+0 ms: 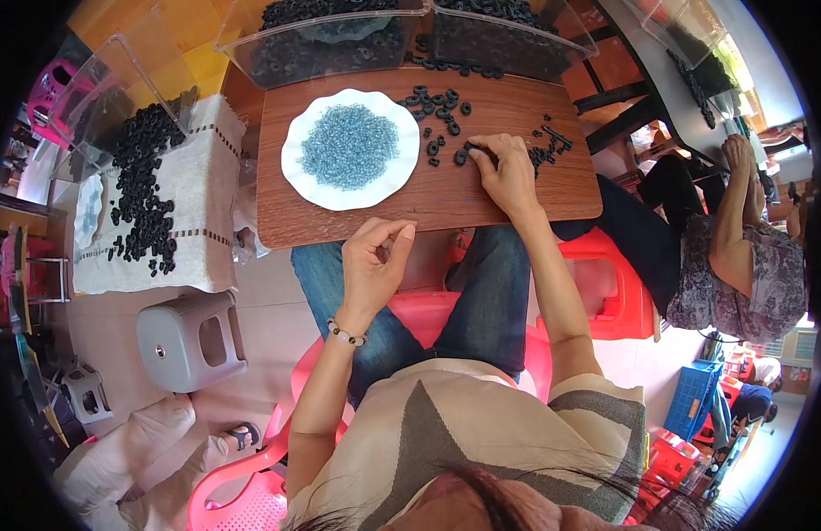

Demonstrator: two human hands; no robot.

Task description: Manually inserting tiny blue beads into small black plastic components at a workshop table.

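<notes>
My right hand (506, 174) is at the right half of a brown wooden tabletop, its thumb and fingertips closed at a small black ring-shaped piece (471, 148). Beside it lie scattered black ring-shaped pieces (441, 111), and further right is a small cluster of dark bits (541, 156). My left hand (375, 261) is raised over the table's near edge, thumb and fingers pinched together; whatever may be between them is too small to make out. A white scalloped plate (295, 181) heaped with tiny blue-grey translucent beads (349, 146) stands on the left part of the table.
Clear plastic bins (331, 57) of black pieces stand along the table's far edge. To the left, a cloth-covered table (203, 190) carries a spilled heap of black pieces (145, 190). A grey stool (176, 341) stands below it. Another person (738, 257) sits at the right.
</notes>
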